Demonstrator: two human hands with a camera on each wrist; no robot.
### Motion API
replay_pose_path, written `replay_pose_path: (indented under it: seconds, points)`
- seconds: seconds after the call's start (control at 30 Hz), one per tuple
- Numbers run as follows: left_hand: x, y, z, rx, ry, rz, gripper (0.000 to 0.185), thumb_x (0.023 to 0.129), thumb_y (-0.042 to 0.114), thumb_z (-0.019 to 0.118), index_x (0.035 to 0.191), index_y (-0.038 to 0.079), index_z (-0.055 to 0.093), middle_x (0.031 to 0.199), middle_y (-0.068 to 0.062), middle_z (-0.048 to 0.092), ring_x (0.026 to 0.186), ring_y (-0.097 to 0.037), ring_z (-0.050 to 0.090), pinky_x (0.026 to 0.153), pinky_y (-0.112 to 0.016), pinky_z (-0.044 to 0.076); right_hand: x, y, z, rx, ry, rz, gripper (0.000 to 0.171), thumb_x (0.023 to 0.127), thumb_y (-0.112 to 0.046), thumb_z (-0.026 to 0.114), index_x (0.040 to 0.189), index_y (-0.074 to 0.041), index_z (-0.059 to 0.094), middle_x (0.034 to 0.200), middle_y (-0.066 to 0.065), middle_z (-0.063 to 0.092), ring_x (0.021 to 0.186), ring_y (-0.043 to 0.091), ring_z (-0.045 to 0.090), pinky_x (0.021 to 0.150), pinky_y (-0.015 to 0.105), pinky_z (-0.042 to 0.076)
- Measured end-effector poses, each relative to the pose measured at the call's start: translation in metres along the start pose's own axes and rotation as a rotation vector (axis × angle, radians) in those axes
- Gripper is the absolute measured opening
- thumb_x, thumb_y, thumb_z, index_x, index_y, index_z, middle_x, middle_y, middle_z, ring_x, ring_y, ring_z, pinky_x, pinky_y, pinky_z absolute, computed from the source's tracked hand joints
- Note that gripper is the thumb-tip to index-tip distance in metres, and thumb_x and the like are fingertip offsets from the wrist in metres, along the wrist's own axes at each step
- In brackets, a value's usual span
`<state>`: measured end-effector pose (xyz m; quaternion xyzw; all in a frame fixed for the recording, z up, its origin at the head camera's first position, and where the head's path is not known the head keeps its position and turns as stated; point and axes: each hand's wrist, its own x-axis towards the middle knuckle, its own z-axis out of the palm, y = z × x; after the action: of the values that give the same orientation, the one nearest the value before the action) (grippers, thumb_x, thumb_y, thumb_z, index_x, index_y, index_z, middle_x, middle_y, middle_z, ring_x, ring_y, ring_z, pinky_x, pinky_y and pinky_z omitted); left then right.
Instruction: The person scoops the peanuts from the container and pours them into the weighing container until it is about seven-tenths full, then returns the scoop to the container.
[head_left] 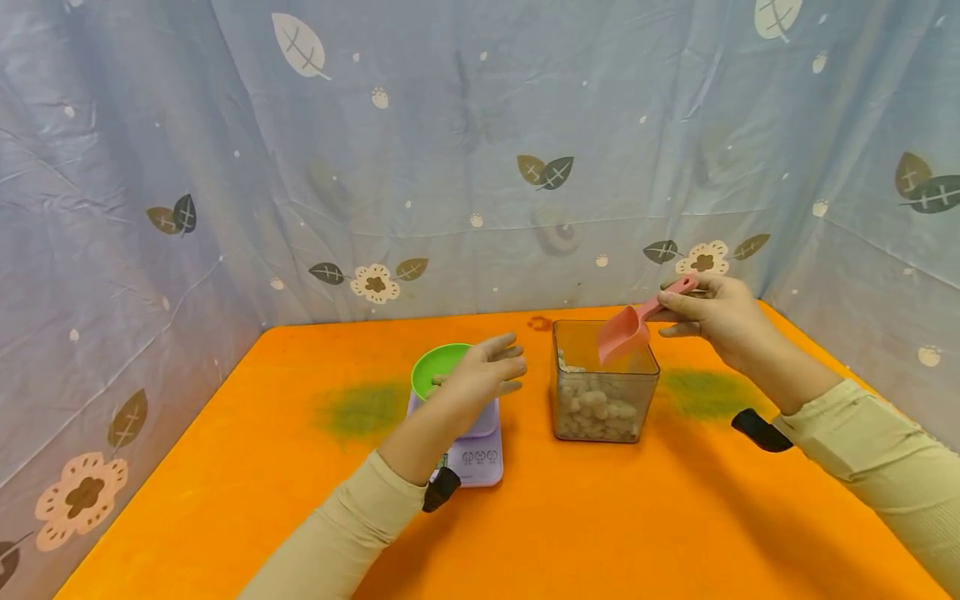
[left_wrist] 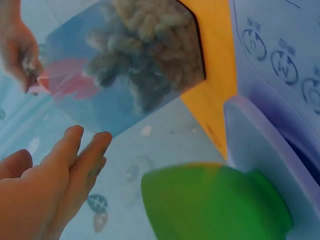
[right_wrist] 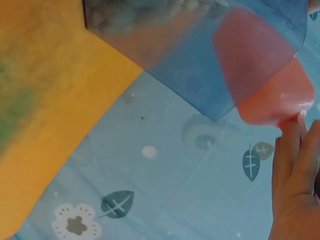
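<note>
So, clock face centred on the clear box (head_left: 637, 385), with 12 at the far curtain (head_left: 450, 125).

The right hand (head_left: 723, 321) is at 2 o'clock, its fingers closed in a pinch on the handle of a pink scoop (head_left: 622, 333). The handle points up toward 2 and the scoop's head tips down toward 8, right at the box's mouth. My guess is it's held by the tail end so the knuckles stay outside the rim while the head can go in. Can't tell if the scoop is already below the rim: the right wrist view shows part of it through the see-through wall, but that could just be the angle. I don't see anything in it.

Pale lumpy pieces (head_left: 596, 408), peanuts in the shell by the look of them, sit in the lower part of the box.

Over toward 8 on the orange desk (head_left: 600, 517) there's a lilac kitchen scale (head_left: 480, 472) with a green bowl (head_left: 437, 362) on its 12 o'clock end, probably so whatever's in the bowl can be weighed. The scale's buttons are at its 6 o'clock edge, handy for the person.

The left hand (head_left: 483, 375) is at 9, fingers loosely spread and holding nothing. From the head it overlaps the bowl, but the left wrist view shows a gap, so it's not touching.
</note>
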<state>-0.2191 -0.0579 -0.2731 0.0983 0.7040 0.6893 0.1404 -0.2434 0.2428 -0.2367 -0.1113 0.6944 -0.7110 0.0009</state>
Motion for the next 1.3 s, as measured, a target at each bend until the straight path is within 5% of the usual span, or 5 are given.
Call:
replay_pose_path:
  seconds: [0.23, 0.43, 0.6, 0.97, 1.3]
  points:
    - [0.013, 0.000, 0.016, 0.013, -0.027, -0.034, 0.055, 0.103, 0.008, 0.047, 0.151, -0.002, 0.025, 0.153, -0.023, 0.030, 0.135, -0.040, 0.037, 0.108, -0.045, 0.040, 0.006, -0.005, 0.011, -0.459, -0.025, -0.022, 0.020, 0.098, -0.006, 0.057, 0.106, 0.011, 0.050, 0.086, -0.001, 0.069, 0.077, 0.007, 0.069, 0.067, 0.030, 0.061]
    - [0.028, -0.001, 0.028, 0.004, -0.013, -0.039, 0.056, 0.102, 0.011, 0.051, 0.151, -0.002, 0.027, 0.152, -0.024, 0.031, 0.135, -0.039, 0.038, 0.107, -0.046, 0.041, 0.016, 0.001, 0.022, -0.675, -0.091, -0.062, 0.026, 0.097, -0.002, 0.057, 0.114, 0.017, 0.051, 0.092, 0.019, 0.066, 0.075, 0.019, 0.067, 0.062, 0.033, 0.061]
    - [0.037, -0.005, 0.033, 0.001, -0.005, -0.062, 0.057, 0.101, 0.008, 0.052, 0.150, -0.003, 0.028, 0.151, -0.025, 0.032, 0.134, -0.039, 0.039, 0.107, -0.048, 0.041, 0.021, 0.010, 0.028, -0.810, -0.146, -0.129, 0.021, 0.094, 0.000, 0.061, 0.108, 0.015, 0.056, 0.085, 0.018, 0.068, 0.073, 0.027, 0.067, 0.057, 0.032, 0.060]
    - [0.046, -0.009, 0.039, -0.028, -0.040, -0.103, 0.052, 0.100, 0.001, 0.049, 0.150, -0.003, 0.031, 0.145, -0.026, 0.040, 0.131, -0.038, 0.043, 0.101, -0.047, 0.047, 0.032, 0.031, 0.044, -0.928, -0.260, -0.146, 0.015, 0.091, 0.000, 0.065, 0.097, 0.011, 0.057, 0.083, 0.017, 0.068, 0.069, 0.024, 0.067, 0.050, 0.033, 0.058]
    - [0.046, -0.008, 0.037, -0.040, -0.046, -0.124, 0.055, 0.101, 0.002, 0.048, 0.151, -0.001, 0.026, 0.150, -0.024, 0.034, 0.133, -0.038, 0.041, 0.102, -0.045, 0.046, 0.033, 0.033, 0.040, -0.668, -0.211, -0.046, 0.016, 0.095, 0.002, 0.058, 0.105, 0.015, 0.056, 0.078, 0.014, 0.069, 0.068, 0.021, 0.067, 0.053, 0.034, 0.059]
